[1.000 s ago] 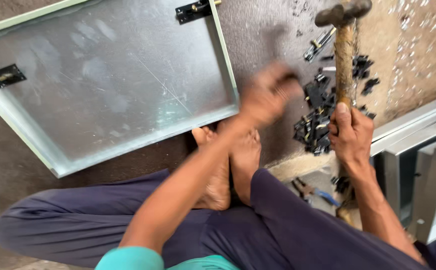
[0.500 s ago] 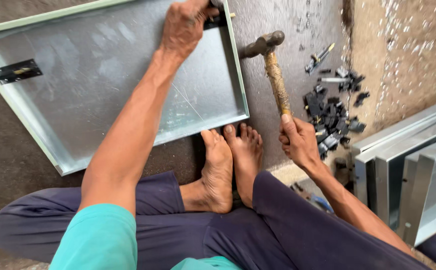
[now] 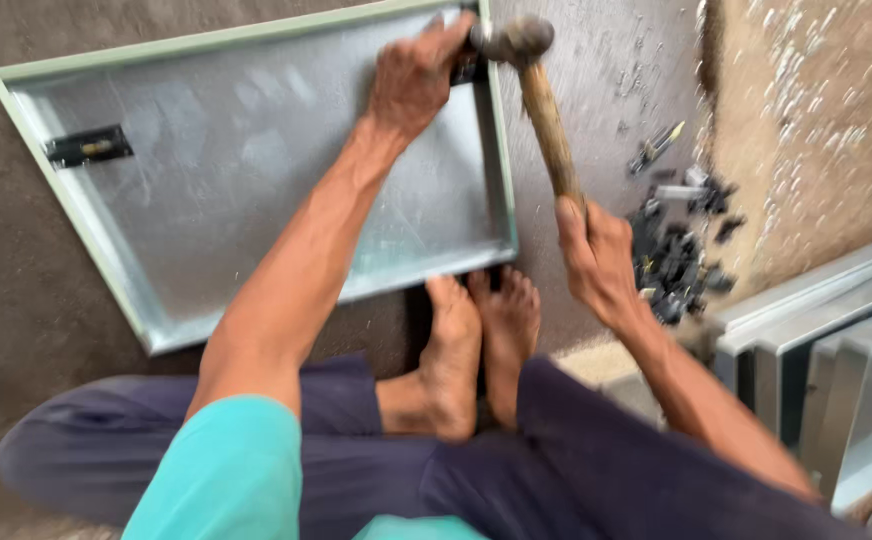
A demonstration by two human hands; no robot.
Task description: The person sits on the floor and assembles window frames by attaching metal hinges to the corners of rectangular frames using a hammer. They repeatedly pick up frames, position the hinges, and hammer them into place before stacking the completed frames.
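**Hammer poised over the hinge corner of a metal tray panel**

At about nine o'clock on the floor (image 3: 596, 150) we see a shallow sheet-metal panel (image 3: 236, 170) with a pale green rim, lying flat with its open face up. A small black hinge plate (image 3: 88, 146) sits near its left edge. Toward twelve o'clock, our left hand (image 3: 411, 75) presses down at the panel's far right corner, fingers closed over a second dark fitting (image 3: 468, 68), apparently to steady it for the strike. Just beside it hangs the hammer (image 3: 526, 60), its metal head almost touching those fingers. Our right hand (image 3: 596, 255) is clamped low on the wooden handle, likely for swing. Our bare feet (image 3: 481, 345) rest against the panel's near edge at six o'clock, seemingly bracing it. At three o'clock lies a scatter of black fittings (image 3: 676, 250), within reach, and beyond them stacked grey metal frames (image 3: 826, 350).
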